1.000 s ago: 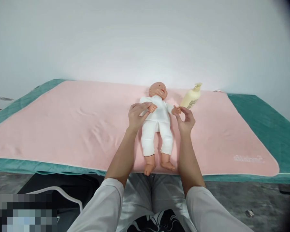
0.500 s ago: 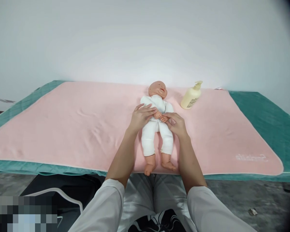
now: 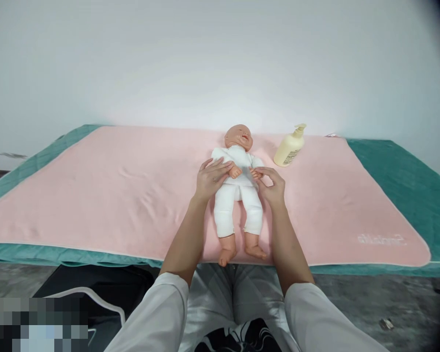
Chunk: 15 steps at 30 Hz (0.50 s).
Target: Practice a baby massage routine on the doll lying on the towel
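A baby doll (image 3: 238,195) in white clothes lies on its back on a pink blanket (image 3: 132,195), its head towards the wall and its bare feet near the front edge. My left hand (image 3: 212,180) holds the doll's forearm on the left side of its belly, the fingers over the sleeve by the small hand. On the other side, my right hand (image 3: 271,183) pinches the doll's other hand between thumb and fingers. The doll's two small hands are apart over its belly.
A pale yellow pump bottle (image 3: 289,147) stands on the blanket right of the doll's head. A green cover (image 3: 399,166) shows beneath the blanket, with a white wall (image 3: 220,58) behind. A black object (image 3: 102,283) and a white curved tube (image 3: 91,293) are below left.
The doll's hands, which were together over its belly, have moved apart. My right hand has shifted slightly right and up with one, and my left hand slightly left with the other.
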Tool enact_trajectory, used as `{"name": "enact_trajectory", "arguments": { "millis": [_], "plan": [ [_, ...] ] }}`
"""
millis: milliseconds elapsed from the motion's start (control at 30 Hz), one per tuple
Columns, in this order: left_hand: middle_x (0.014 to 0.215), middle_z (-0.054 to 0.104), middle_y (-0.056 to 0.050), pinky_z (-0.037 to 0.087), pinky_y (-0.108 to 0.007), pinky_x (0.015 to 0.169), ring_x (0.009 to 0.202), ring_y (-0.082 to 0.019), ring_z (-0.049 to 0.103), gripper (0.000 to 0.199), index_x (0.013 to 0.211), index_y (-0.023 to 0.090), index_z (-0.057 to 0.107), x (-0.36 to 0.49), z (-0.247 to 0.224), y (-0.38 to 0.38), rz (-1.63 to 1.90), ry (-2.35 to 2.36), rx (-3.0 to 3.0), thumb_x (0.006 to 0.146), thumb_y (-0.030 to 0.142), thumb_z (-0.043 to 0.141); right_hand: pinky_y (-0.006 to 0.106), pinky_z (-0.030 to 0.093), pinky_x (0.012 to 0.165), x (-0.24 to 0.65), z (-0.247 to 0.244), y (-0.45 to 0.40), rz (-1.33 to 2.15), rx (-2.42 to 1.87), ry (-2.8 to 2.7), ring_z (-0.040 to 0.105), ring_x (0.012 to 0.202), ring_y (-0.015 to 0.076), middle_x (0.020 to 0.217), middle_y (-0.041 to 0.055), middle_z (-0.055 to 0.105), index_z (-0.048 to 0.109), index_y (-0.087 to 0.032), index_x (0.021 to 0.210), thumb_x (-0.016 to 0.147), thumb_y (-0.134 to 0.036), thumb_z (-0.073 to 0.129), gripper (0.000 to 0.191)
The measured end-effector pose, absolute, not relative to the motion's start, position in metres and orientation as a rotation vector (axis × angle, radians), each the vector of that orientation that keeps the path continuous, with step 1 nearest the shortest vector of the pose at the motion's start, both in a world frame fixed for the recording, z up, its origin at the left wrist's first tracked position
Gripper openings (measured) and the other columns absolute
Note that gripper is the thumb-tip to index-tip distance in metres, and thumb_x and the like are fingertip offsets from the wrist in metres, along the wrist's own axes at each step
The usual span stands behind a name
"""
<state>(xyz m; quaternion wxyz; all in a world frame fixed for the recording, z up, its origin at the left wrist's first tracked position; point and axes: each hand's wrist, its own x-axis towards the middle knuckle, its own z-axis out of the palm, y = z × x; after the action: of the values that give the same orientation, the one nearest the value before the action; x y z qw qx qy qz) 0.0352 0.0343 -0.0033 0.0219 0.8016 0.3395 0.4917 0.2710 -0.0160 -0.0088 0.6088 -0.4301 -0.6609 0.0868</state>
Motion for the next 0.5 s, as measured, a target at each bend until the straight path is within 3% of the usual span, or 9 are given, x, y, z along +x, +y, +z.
{"name": "enact_trajectory", "arguments": {
  "millis": [133, 267, 500],
  "plan": [
    [0.113, 0.076, -0.003, 0.040, -0.046, 0.114, 0.121, -0.022, 0.065, 0.023, 0.111, 0.028, 0.071, 0.031, -0.003, 0.030, 1.737, 1.152, 2.278, 0.088, 0.030, 0.067, 0.047, 0.055, 0.102, 0.277, -0.010, -0.014, 0.138, -1.016, -1.345, 0.068, 0.108, 0.0210, 0.109, 0.0066, 0.072, 0.070, -0.023, 0.105, 0.084, -0.034, 0.069, 0.023],
    [0.122, 0.072, -0.005, 0.045, -0.040, 0.111, 0.118, -0.021, 0.066, 0.037, 0.121, 0.025, 0.066, 0.024, 0.001, 0.025, 1.906, 1.305, 1.943, 0.084, 0.031, 0.070, 0.047, 0.055, 0.102, 0.282, -0.013, -0.012, 0.127, -1.072, -1.186, 0.068, 0.108, 0.0220, 0.113, 0.0090, 0.069, 0.066, -0.020, 0.113, 0.085, -0.039, 0.066, 0.034],
    [0.127, 0.067, -0.008, 0.048, -0.033, 0.104, 0.121, -0.020, 0.064, 0.057, 0.142, 0.025, 0.043, 0.009, 0.008, 0.020, 1.938, 1.719, 1.414, 0.090, 0.033, 0.063, 0.046, 0.053, 0.103, 0.291, -0.014, -0.010, 0.080, -1.196, -1.006, 0.066, 0.116, 0.0241, 0.127, 0.0135, 0.062, 0.054, -0.018, 0.127, 0.090, -0.041, 0.054, 0.044]
  ]
}}
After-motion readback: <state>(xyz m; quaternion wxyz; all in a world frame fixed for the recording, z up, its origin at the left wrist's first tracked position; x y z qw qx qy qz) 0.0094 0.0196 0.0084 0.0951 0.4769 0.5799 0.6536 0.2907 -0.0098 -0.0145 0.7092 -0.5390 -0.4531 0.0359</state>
